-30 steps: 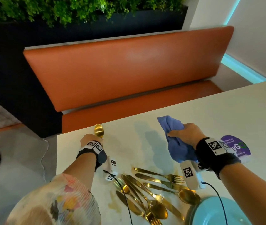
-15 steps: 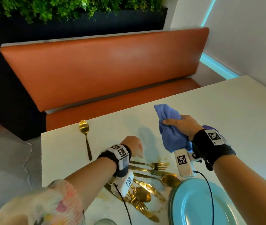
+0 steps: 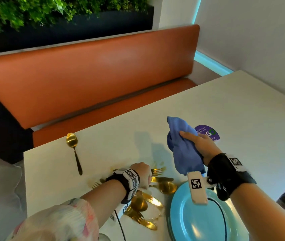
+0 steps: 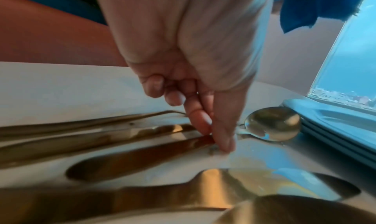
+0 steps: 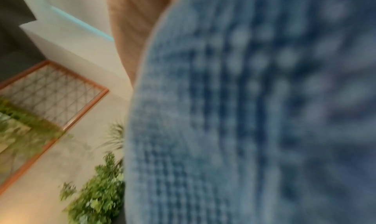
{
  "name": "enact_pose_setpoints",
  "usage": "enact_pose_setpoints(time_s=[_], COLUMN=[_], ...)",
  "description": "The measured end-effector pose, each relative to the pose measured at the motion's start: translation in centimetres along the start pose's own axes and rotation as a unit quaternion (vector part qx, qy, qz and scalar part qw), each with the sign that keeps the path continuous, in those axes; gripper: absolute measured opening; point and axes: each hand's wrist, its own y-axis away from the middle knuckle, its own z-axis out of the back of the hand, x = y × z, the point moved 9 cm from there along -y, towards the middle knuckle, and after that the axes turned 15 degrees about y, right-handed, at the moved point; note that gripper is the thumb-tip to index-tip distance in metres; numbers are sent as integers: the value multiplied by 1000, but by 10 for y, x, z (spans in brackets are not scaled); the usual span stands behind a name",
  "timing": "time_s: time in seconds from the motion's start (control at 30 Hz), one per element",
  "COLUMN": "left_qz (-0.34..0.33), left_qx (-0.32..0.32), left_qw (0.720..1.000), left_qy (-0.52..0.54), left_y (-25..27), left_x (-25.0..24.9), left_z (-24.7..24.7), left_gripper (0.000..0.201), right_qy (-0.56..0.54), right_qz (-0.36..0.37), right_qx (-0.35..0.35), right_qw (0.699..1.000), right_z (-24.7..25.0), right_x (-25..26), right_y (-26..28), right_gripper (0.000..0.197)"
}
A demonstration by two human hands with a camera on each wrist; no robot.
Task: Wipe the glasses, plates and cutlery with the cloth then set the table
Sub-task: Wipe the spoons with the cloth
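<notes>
My right hand (image 3: pixel 201 145) grips a bunched blue cloth (image 3: pixel 184 150) and holds it up over the table; the cloth (image 5: pixel 244 115) fills the right wrist view. My left hand (image 3: pixel 142 173) reaches down into a heap of gold cutlery (image 3: pixel 145 204). There the left hand (image 4: pixel 213 137) pinches the handle of a gold spoon (image 4: pixel 272 124) between thumb and finger, and the spoon lies flat on the table. A single gold spoon (image 3: pixel 74 150) lies apart near the table's far left corner. Stacked turquoise plates (image 3: pixel 204 221) sit to the right of the heap.
The white table (image 3: pixel 242 105) runs back to an orange bench (image 3: pixel 89 73) and right to a wall. A round purple sticker (image 3: pixel 207 132) lies behind the cloth. The rim of a glass (image 3: pixel 103 238) shows at the bottom edge. Yellowish wet smears mark the table around the cutlery.
My left hand let go of the single spoon at the far left corner and came back right to the cutlery heap, taking hold of another spoon. The right hand kept the cloth raised.
</notes>
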Motion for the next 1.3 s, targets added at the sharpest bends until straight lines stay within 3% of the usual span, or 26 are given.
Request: enact_pose_setpoints(time_s=[0.1, 0.27, 0.47, 0.57, 0.67, 0.8, 0.93, 1.0, 1.13, 1.23, 1.3], left_qz=[5, 21, 25, 23, 14, 32, 38, 41, 46, 25, 23], left_qx=[-4, -55, -149, -159, -176, -208, -184, -184, -174, -192, -205], left_qw=[999, 985, 920, 888, 892, 889, 890, 893, 889, 861, 858], left_qy=[40, 160, 361, 431, 416, 407, 416, 408, 421, 470, 470], left_y=[2, 10, 45, 62, 76, 90, 101, 108, 116, 119, 121], left_x=[2, 6, 10, 6, 0, 8, 7, 7, 12, 8, 6], left_z=[6, 42, 98, 110, 116, 122, 123, 124, 118, 119, 123], left_gripper=[14, 26, 27, 21, 12, 21, 13, 9, 8, 13, 17], right_qy=[-109, -224, -297, -252, -149, -89, 32, 103, 147, 200, 211], right_qz=[-26, -38, -44, -16, 49, 35, 19, 47, 135, 131, 127], right_qx=[4, -24, -32, 44, 105, 22, -67, -73, -20, -69, -102], right_qw=[994, 973, 953, 967, 982, 995, 997, 991, 980, 969, 964], right_z=[5, 20, -7, -51, -94, -105, -94, -94, -101, -85, -74], right_x=[-22, -42, -43, -16, 25, 52, 69, 79, 101, 109, 114], right_y=[0, 0, -1, 4, 15, 12, 13, 18, 19, 10, 5], right_gripper=[37, 38, 44, 40, 21, 8, 35, 37, 22, 25, 30])
